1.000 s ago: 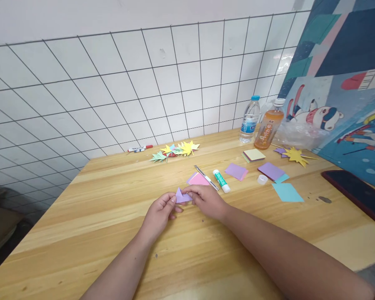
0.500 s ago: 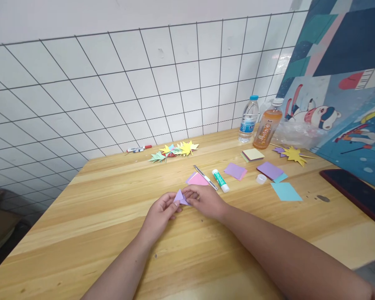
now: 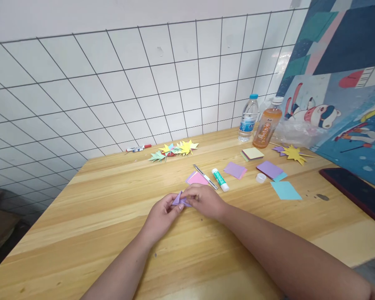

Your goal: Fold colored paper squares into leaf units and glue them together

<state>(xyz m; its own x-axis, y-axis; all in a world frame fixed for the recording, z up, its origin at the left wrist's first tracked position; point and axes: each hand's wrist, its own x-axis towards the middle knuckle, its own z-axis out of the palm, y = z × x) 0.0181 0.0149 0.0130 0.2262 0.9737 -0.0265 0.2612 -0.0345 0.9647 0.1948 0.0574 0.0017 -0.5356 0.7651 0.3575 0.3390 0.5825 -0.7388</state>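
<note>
A small piece of folded purple paper [image 3: 177,200] is held between my two hands, just above the wooden table [image 3: 96,216]. My left hand [image 3: 161,212] pinches its left and lower side, the thumb lying on top. From the right, my right hand [image 3: 204,201] grips the other side, and its fingers cover part of the folds. Right behind my hands lie pink paper sheets [image 3: 197,178], with a utility knife [image 3: 205,176] resting across them. A glue stick [image 3: 220,180] without its cap lies beside the knife.
Paper stars and leaf shapes [image 3: 175,151] and markers [image 3: 138,148] lie near the tiled wall. Purple sheets [image 3: 235,170], a blue sheet [image 3: 286,190], a clear cap [image 3: 261,178] and a phone [image 3: 354,193] are to the right. A water bottle [image 3: 248,118] and an orange drink bottle [image 3: 268,125] stand behind.
The purple paper's upright flap has tilted and looks narrower. My left thumb has shifted slightly right onto the paper, and the right fingers have moved over its top.
</note>
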